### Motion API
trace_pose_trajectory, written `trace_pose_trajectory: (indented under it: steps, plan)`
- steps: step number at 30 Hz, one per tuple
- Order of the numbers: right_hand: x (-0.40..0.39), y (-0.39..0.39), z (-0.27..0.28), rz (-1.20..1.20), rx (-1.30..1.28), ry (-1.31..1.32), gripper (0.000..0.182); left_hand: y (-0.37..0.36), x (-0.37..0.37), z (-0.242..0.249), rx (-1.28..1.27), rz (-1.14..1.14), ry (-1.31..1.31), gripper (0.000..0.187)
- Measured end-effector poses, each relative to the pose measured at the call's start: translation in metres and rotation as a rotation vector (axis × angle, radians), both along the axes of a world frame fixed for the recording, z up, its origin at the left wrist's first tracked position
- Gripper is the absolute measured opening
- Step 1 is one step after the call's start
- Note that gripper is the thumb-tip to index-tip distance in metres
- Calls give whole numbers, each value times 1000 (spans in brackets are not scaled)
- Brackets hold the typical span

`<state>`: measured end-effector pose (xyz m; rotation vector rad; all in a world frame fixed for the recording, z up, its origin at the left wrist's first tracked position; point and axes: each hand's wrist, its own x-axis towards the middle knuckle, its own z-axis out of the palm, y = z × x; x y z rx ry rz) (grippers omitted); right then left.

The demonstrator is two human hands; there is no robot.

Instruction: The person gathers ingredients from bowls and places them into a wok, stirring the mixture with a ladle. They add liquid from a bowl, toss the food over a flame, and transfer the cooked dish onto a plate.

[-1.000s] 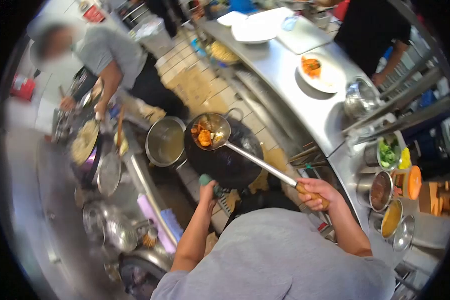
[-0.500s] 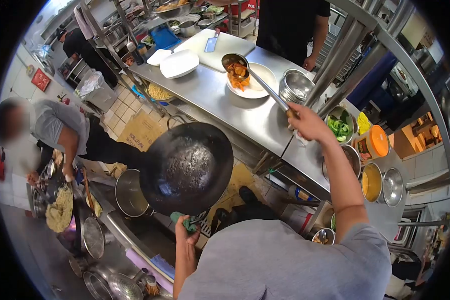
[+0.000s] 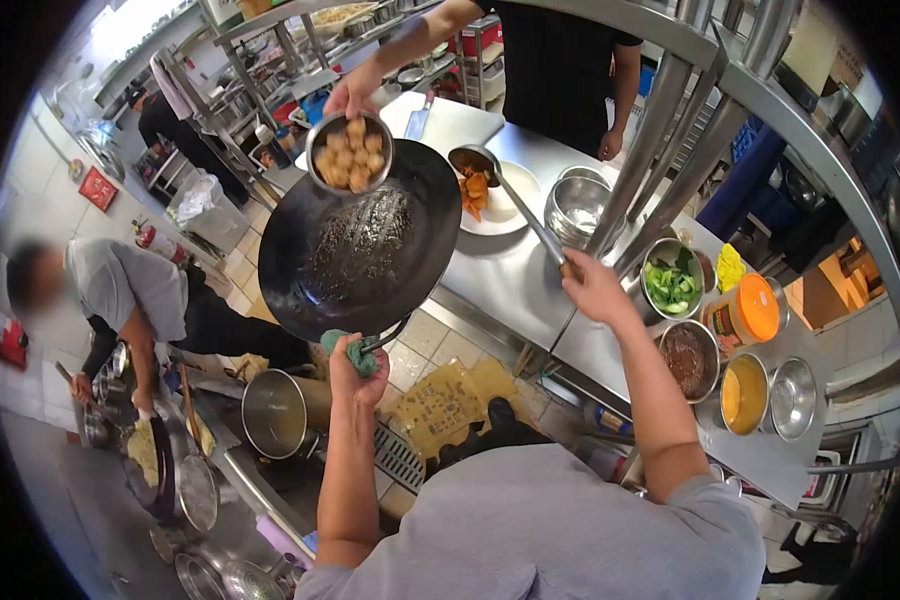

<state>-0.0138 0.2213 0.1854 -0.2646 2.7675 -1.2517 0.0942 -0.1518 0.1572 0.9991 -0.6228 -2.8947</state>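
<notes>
The person's left hand [image 3: 355, 362] has its grip clamped on the wok's handle through a green cloth [image 3: 345, 347], holding the black wok [image 3: 360, 240] tilted up over the edge of the steel table [image 3: 500, 285]. The right hand [image 3: 592, 287] is closed around the ladle [image 3: 490, 180], whose bowl sits over a white plate [image 3: 510, 195] with orange food. A co-worker's hand [image 3: 352, 92] holds a metal bowl [image 3: 350, 152] of fried pieces just above the wok's far rim. Sauce pots [image 3: 745, 392] stand on the table to the right.
</notes>
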Motion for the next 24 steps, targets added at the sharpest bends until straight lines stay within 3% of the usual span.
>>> trace_pose_trajectory:
  steps: [9,11,17,24]
  plan:
    - [26,12,-30,-27,-90,70,52,11,-20,-14,2,41,-58,9]
    - [27,15,-39,-35,-211,15,53,10,-19,-17,20,49,-68,9]
    - [37,14,-48,-34,-197,71,54,3,-22,-25,131,8,-30,13]
    - [36,15,-43,-56,-229,-27,54,9,-26,-1,19,51,-41,13]
